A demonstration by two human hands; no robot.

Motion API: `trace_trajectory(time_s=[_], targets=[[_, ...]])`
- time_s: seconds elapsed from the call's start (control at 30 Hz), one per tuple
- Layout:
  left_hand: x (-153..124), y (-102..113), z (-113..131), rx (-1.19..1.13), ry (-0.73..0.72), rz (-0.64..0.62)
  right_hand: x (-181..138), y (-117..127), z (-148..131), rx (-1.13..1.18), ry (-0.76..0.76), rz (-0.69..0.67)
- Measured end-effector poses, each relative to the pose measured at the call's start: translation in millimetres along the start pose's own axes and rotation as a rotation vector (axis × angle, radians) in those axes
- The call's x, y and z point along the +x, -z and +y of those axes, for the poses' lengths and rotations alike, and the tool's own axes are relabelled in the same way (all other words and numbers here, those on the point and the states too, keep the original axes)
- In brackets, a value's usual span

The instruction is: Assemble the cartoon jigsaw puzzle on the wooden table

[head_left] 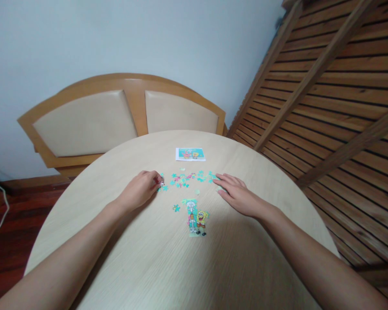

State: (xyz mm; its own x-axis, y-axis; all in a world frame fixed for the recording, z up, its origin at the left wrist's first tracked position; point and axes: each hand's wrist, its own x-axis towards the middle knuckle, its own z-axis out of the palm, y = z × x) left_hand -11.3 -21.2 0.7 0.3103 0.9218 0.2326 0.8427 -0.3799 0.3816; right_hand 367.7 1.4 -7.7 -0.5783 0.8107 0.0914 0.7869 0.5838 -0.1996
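Observation:
My left hand [142, 187] is closed in a pinch at the left end of a scatter of jigsaw pieces [181, 180], with a small puzzle piece [162, 184] at its fingertips. At the right end, my right hand [234, 191] lies on the table with fingers stretched out, its fingertips touching or just beside some turquoise pieces [211, 176]. Nearer to me is a partly joined puzzle [192, 217] with a tall pale cartoon figure and a yellow square one. A single loose piece [176, 208] lies to its left.
Behind the pieces, a printed reference picture [190, 154] lies on the round wooden table [142, 267]. A padded wooden headboard [87, 120] stands beyond the table's far edge. Slatted wooden panels [330, 107] rise on the right. A white cable [3, 206] hangs at far left.

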Motion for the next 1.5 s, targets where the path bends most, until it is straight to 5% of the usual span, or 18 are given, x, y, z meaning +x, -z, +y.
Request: trace_trajectory(time_s=[0.27,0.53,0.87,1.2,1.5], targets=[[-4,7,21,0.095,-0.025,-0.006,0,-1,1,0.016,0.009,0.014],[-15,12,69,0.043,-0.218,-0.264,0,0,1,0.012,0.007,0.012],[-16,10,65,-0.049,-0.292,-0.327,0,1,0,0.007,0.009,-0.001],[-16,7,71,-0.171,-0.207,-0.345,0,2,-2,0.017,0.017,0.007],[-16,4,65,-0.189,-0.315,-0.377,-1,1,-2,0.029,0.031,0.020]])
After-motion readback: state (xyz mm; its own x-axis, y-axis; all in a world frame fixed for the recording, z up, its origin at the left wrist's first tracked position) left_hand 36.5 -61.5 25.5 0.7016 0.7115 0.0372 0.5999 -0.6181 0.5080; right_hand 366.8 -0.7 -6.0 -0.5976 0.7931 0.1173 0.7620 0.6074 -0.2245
